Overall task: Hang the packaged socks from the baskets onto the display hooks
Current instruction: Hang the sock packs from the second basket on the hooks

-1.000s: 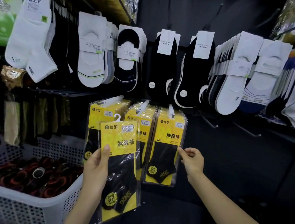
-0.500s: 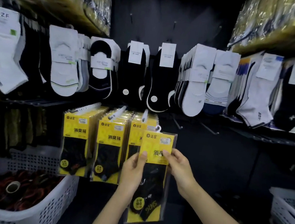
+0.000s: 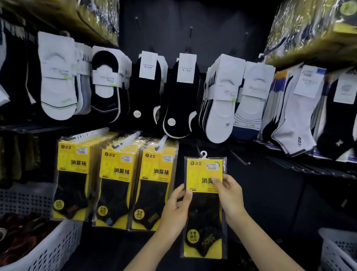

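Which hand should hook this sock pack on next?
Probably the right hand: it pinches the pack high up, nearest the white hanger. The left hand grips lower on the left edge, so it better steadies.

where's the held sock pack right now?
Head view, lower centre-right: the sock pack is held by the left hand and right hand, just right of the rightmost hanging yellow stack.
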`<state>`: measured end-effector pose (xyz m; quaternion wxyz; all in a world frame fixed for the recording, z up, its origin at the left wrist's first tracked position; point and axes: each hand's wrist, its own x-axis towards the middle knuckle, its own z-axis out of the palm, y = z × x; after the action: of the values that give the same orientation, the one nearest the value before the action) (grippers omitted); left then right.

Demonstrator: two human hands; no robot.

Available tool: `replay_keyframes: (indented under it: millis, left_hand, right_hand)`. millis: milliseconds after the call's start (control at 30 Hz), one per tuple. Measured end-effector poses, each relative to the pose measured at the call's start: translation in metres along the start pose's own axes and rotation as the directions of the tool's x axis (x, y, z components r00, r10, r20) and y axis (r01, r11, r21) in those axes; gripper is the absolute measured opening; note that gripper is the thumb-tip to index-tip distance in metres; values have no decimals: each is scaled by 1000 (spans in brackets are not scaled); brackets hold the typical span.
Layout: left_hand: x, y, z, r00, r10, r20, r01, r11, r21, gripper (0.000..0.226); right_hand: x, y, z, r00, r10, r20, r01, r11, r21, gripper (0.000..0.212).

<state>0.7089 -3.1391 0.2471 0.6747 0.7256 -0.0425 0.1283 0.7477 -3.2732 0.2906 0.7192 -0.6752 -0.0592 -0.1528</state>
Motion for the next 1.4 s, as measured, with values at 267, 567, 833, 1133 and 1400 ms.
replay_keyframes:
  millis: [267,567,833,1133,1400]
  left_hand:
    - [18,-18,2,999,-17,-34,19,998,58,57]
    - [34,-46,3,998,-66,-14,67,994,91,59]
    - [-59,-130,-31,965,-261,8,256,951,172,51]
    - [-228,-254,-80,808,-552,-207,590,758,279,38]
    - [-272,-286,-103,636,-753,-170,750,551,365,65]
  right_hand:
    - [26,28,9,989,138,-59,-139,990,-30,13]
    - [26,73,-9,925,348,-154,-345,937,42,16]
    - [-79,135,-36,880,470,-68,-474,877,-75,20]
    - [-244,273,-50,681,731,-55,-664,583,-468,37]
    - [-285,304,-73,463,886,10,-792,419,-444,88]
